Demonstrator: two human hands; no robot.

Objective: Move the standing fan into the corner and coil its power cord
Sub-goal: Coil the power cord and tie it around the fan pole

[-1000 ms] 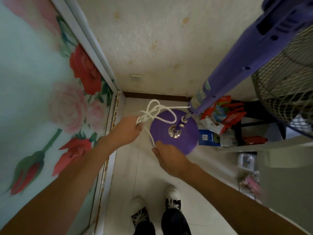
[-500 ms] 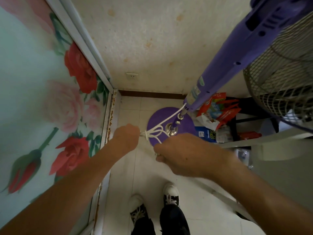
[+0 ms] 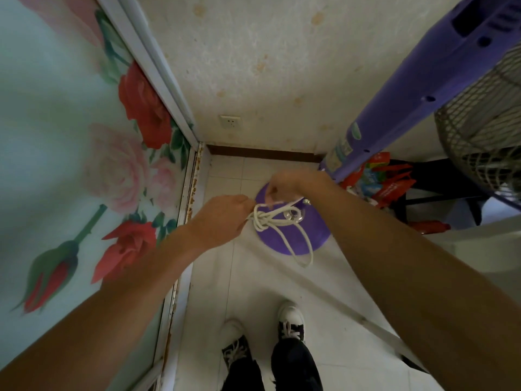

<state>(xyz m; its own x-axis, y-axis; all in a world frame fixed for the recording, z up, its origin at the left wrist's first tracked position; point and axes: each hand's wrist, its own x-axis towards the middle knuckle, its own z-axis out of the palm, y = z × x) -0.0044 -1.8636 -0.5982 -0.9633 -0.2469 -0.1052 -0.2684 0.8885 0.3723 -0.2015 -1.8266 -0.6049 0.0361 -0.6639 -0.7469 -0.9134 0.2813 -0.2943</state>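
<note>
With the fan (image 3: 417, 88) standing far right by the wall, our left hand (image 3: 222, 218) pinches the cord (image 3: 270, 218) bundle while our right hand (image 3: 287, 183) seems to grip a strand, so we should wrap snug, not yank.

No legible text anywhere in the head view.

- Fan column (image 3: 406, 88), purple: pale sticker (image 3: 342, 149) near its lower end carries printing, too small and blurred to read.
- Red bags (image 3: 386, 184) beside the fan base: white marks on the red and blue surfaces, likely lettering, not readable.
- Wall socket (image 3: 230, 121): plain, no marking made out.
- Sliding panel (image 3: 70, 136) on the left: rose pattern only, no words.
- Shoes (image 3: 290, 320): no brand mark discernible.

No numbers, signs or brand names can be made out on any surface.
</note>
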